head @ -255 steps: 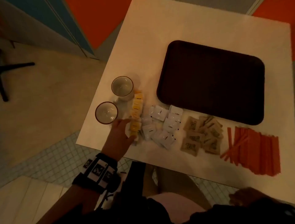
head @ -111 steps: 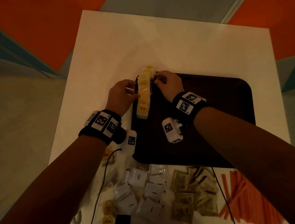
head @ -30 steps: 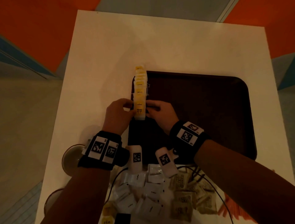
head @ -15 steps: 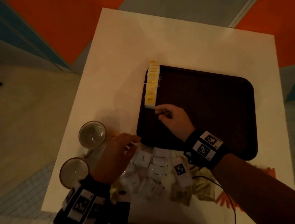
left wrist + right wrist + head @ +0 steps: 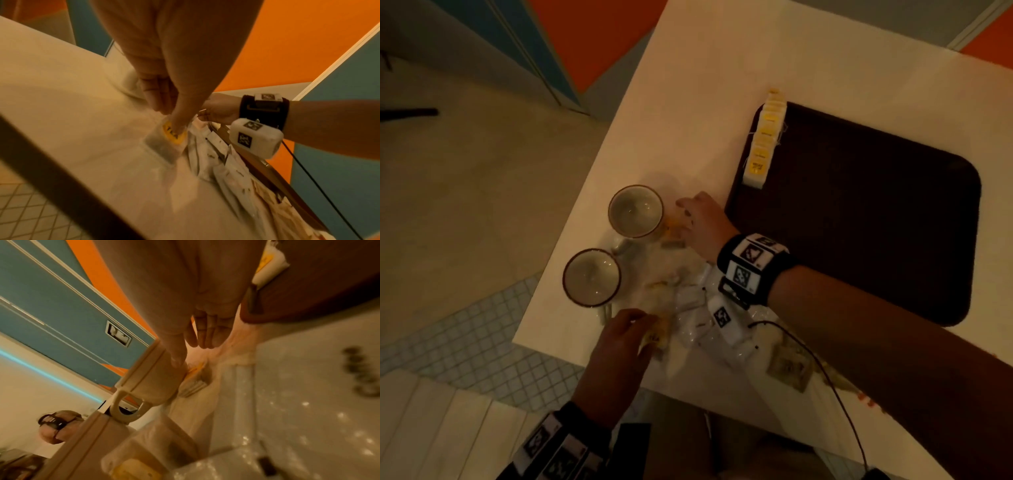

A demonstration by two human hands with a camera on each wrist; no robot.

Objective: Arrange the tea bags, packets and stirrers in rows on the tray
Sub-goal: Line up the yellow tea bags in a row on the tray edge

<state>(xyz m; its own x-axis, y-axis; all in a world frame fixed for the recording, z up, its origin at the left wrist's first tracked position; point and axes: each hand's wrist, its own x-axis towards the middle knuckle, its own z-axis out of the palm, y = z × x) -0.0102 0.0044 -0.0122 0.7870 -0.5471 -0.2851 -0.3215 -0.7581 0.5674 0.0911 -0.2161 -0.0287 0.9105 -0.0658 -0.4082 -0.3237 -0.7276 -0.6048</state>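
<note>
A row of yellow tea bags (image 5: 762, 137) stands along the left edge of the dark brown tray (image 5: 876, 205). My right hand (image 5: 685, 212) reaches with straight fingers (image 5: 205, 337) to loose yellow tea bags (image 5: 673, 226) beside the far cup (image 5: 635, 210), holding nothing. My left hand (image 5: 633, 329) is near the table's front edge. Its thumb and fingers (image 5: 158, 97) pinch a yellow-labelled tea bag (image 5: 170, 134) lying there. White packets (image 5: 698, 308) and brown packets (image 5: 787, 368) lie in a heap partly under my right forearm. Only the orange stirrers' tips (image 5: 866, 399) show.
A second cup (image 5: 590, 277) stands close to the table's left front corner, just left of my left hand. The white table (image 5: 705, 85) ends right in front of me. A cable (image 5: 825, 370) from the wrist camera trails over the packets.
My right hand left the tea bag row on the tray and moved left to the tea bags beside the far cup. My left hand drew back toward the front edge onto a tea bag.
</note>
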